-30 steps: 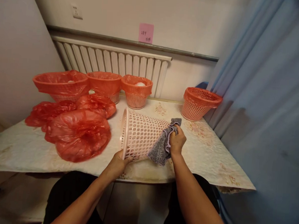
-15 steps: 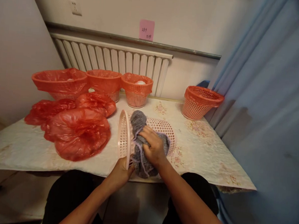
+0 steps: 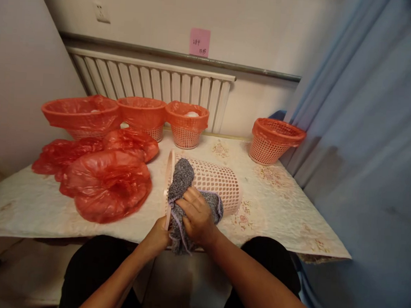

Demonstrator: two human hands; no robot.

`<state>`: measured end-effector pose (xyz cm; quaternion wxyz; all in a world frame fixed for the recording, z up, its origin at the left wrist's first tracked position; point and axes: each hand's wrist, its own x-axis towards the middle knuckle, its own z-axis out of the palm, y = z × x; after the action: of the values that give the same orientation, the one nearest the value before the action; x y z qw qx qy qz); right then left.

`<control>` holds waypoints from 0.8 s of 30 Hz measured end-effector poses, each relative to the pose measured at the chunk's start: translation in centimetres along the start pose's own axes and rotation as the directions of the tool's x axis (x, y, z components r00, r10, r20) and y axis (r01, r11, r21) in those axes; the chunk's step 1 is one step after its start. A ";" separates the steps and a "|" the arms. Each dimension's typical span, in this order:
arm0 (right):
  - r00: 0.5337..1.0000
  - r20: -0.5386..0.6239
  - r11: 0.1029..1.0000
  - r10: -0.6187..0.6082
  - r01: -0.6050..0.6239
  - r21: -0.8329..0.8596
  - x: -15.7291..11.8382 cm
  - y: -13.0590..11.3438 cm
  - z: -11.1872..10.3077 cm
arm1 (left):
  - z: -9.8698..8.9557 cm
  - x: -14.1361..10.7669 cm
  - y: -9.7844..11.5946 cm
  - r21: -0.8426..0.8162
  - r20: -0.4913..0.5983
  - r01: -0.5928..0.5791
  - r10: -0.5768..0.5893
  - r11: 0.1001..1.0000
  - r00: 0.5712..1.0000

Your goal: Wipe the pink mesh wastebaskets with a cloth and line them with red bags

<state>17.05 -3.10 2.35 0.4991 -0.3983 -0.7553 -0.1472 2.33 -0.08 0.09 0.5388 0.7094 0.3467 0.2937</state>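
Note:
A pale pink plastic basket (image 3: 221,183) with a perforated wall lies on its side at the table's front, its mouth facing left. My left hand (image 3: 157,237) grips the near part of its rim, the fingers partly hidden behind it. Bunched under my right hand (image 3: 198,217) is a grey cloth (image 3: 183,173) with lilac edging, pressed against the basket's outer wall close to the rim. One end of the cloth sticks up past my fingers, and another hangs below them over the table edge.
Red plastic bags (image 3: 109,185) lie crumpled on the left of the flowered tablecloth (image 3: 257,222). Behind them stand baskets lined with red bags, including one with something white inside (image 3: 186,136). Another lined basket (image 3: 269,148) stands back right, beside a blue curtain (image 3: 350,112).
My right hand and the cloth have moved left and slightly down along the basket, closer to the rim. The basket has turned a little, so its mouth shows less. My left hand stays on the rim.

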 end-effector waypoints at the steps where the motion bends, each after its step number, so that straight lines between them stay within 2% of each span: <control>1: 1.000 0.000 1.000 -0.003 0.003 -0.005 0.0 0.0 0.0 | 0.1 -0.1 0.0 -0.004 -0.003 -0.006 0.006 1.000 1.000; 5: 0.998 0.010 0.997 0.055 -0.054 -0.055 0.1 1.1 -0.1 | 0.3 0.4 -0.1 -0.085 -0.065 -0.014 0.008 0.996 0.998; 9: 0.966 -0.084 0.956 0.246 -0.256 -0.144 -0.6 5.1 -1.4 | 0.0 1.4 -0.6 -0.137 -0.097 0.020 -0.033 0.990 0.995; 11: 0.913 -0.178 0.898 0.368 -0.399 -0.187 -1.2 7.7 -2.6 | -0.2 1.7 -1.0 -0.150 -0.079 0.027 -0.040 0.988 0.996; 13: 0.825 -0.300 0.810 0.480 -0.548 -0.210 -1.7 10.0 -3.9 | -0.3 1.8 -1.2 -0.141 -0.078 0.025 -0.036 0.990 0.996; 15: 0.742 -0.383 0.729 0.550 -0.651 -0.213 -2.1 11.4 -4.8 | -0.3 1.9 -1.2 -0.119 -0.090 0.026 -0.037 0.993 0.995; 16: 0.723 -0.396 0.709 0.565 -0.672 -0.215 -2.1 11.6 -5.0 | -0.3 1.8 -1.2 -0.111 -0.097 0.026 -0.037 0.993 0.995; 18: 0.748 -0.377 0.730 0.546 -0.646 -0.225 -2.1 10.9 -4.7 | -0.3 1.8 -1.2 -0.106 -0.106 0.028 -0.040 0.994 0.994; 21: 0.868 -0.259 0.850 0.424 -0.480 -0.219 -1.7 7.8 -3.2 | -0.2 1.7 -1.3 -0.115 -0.102 0.041 -0.053 0.993 0.993; 24: 0.973 -0.075 0.962 0.220 -0.229 -0.149 -1.2 3.9 -1.4 | -0.2 1.5 -1.3 -0.120 -0.096 0.035 -0.047 0.992 0.994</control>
<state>21.12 -2.00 1.29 0.5012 -0.5149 -0.6768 -0.1600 2.89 1.47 -1.05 0.5679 0.6538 0.3693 0.3371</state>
